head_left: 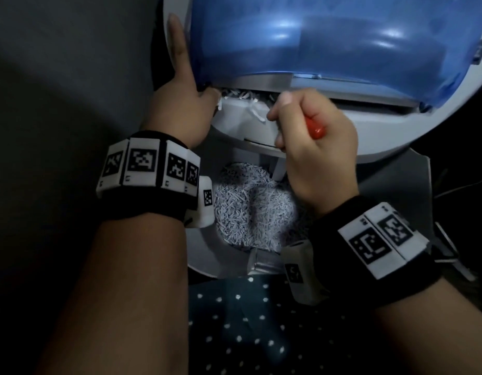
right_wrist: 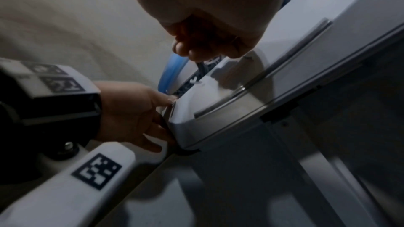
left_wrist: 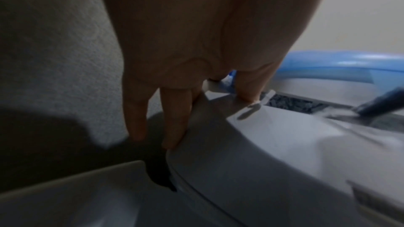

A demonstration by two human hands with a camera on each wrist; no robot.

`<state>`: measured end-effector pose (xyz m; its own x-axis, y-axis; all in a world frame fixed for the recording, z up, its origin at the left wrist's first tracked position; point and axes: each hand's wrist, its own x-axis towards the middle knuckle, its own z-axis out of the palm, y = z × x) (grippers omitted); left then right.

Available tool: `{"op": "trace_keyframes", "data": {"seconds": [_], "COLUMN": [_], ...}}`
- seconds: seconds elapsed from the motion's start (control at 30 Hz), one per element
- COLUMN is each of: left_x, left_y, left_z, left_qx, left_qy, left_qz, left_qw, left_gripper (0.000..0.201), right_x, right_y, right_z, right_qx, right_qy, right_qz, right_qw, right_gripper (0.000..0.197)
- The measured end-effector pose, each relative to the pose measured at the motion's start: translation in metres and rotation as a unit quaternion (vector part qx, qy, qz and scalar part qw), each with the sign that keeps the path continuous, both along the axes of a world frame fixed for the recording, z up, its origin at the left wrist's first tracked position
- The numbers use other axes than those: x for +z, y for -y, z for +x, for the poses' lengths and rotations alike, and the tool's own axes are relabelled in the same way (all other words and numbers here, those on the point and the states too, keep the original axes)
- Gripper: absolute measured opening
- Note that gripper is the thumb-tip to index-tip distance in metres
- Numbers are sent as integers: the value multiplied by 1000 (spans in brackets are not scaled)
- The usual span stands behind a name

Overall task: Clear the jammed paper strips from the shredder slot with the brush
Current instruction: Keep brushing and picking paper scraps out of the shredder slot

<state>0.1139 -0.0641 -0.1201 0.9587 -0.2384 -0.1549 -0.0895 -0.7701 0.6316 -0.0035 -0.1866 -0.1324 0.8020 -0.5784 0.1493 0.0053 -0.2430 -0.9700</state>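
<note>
The shredder head (head_left: 396, 125) is pale grey with a blue see-through cover (head_left: 315, 36). White paper strips (head_left: 242, 97) stick out of its slot, which also shows as a dark gap with paper strips (left_wrist: 292, 103). My left hand (head_left: 180, 109) braces the head's left end. Its fingers (left_wrist: 174, 118) lie straight down the side, the thumb sits on top by the slot end, and the index finger points away. My right hand (head_left: 310, 136) grips the brush by its red handle (head_left: 315, 129). The dark brush end (right_wrist: 200, 67) reaches into the slot right of the strips; its tip is hidden.
Below the head stands an open grey bin (head_left: 207, 253) filled with shredded paper (head_left: 250, 207). Dark dotted fabric (head_left: 248, 320) lies nearest me. Grey floor (head_left: 58, 77) spreads to the left. Thin cables (head_left: 450, 185) run at the right edge.
</note>
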Motion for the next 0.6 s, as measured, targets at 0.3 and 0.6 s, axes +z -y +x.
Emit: {"op": "trace_keyframes", "data": {"seconds": [0.3, 0.6], "left_x": [4, 0], "left_y": [-1, -2], "left_z": [-2, 2], "left_qx": [-8, -17], "left_qy": [2, 3], "left_qz": [-3, 9], "left_qw": [1000, 1000], "left_gripper": [87, 87], "right_x": [-8, -11], "right_y": [-6, -6], "right_z": [6, 10], "right_qx": [43, 54], "right_qy": [-42, -58], "right_qz": [-28, -24], "right_qw": [998, 997], "right_gripper": [14, 15]}}
